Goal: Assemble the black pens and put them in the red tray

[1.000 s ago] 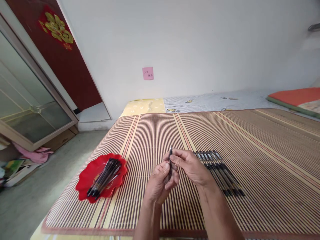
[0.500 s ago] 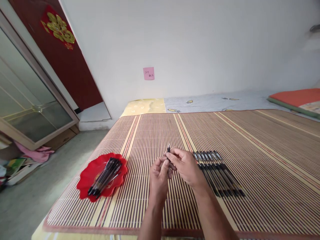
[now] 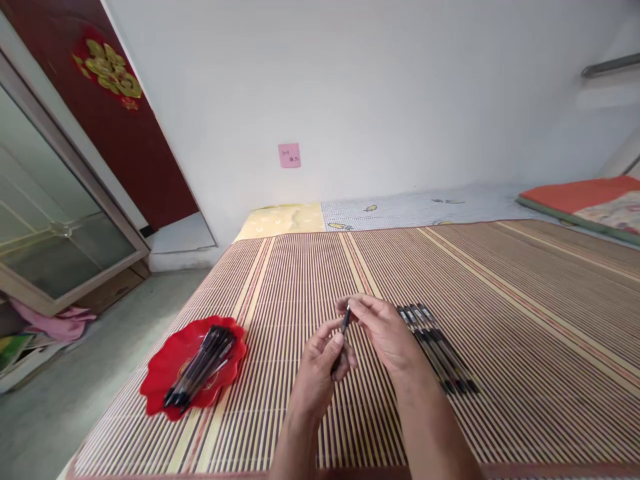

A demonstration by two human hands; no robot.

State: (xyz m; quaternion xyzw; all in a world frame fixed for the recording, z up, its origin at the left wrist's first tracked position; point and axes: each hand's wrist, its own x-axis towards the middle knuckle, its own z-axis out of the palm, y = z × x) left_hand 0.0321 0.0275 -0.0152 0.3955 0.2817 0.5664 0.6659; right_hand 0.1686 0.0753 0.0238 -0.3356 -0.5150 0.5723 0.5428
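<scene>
A dark pen [image 3: 345, 321] slants upward between my two hands over the striped mat, its light tip at the top. My left hand [image 3: 323, 360] is closed around the lower part of the pen, thumb pressed along it. Thumb and fingertips of my right hand [image 3: 383, 330] pinch at the tip end; whether a small part sits between them cannot be made out. Beside my right forearm lies a row of pens [image 3: 443, 350], side by side, partly hidden by that arm. To the left, a red scalloped plate [image 3: 159, 367] holds a bundle of dark pens [image 3: 203, 367].
A slatted bamboo mat [image 3: 290, 280] covers the bed. Patterned cloth [image 3: 390, 210] runs along the wall, with a folded orange blanket [image 3: 580, 199] at the far right. A pink note [image 3: 289, 155] is stuck on the wall. At left stands a glass-panelled door [image 3: 60, 200].
My right fingers have shifted up to the pen's tip, and more of the pen shows between my hands. My right arm now covers more of the row of pens. The view has turned slightly right.
</scene>
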